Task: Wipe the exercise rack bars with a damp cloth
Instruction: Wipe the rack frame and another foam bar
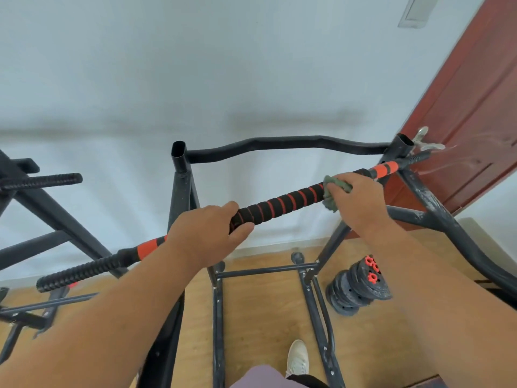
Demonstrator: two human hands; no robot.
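Black-and-orange foam-wrapped bar (279,201): left hand (207,233) clamps it steady; right hand (355,200) should keep the green damp cloth (337,189) wrapped tight, stroking toward the red door (461,107).

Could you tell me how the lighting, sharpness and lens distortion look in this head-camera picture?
Head view: soft even light, with faint bar shadows on the wall; strong wide-angle bending tilts the door and stretches both forearms; the hands and the bar are fairly sharp, and I see no strong glare.

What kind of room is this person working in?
Probably a home workout room: a black exercise rack, a padded barbell bar and stacked weight plates on a wooden floor beside a door.
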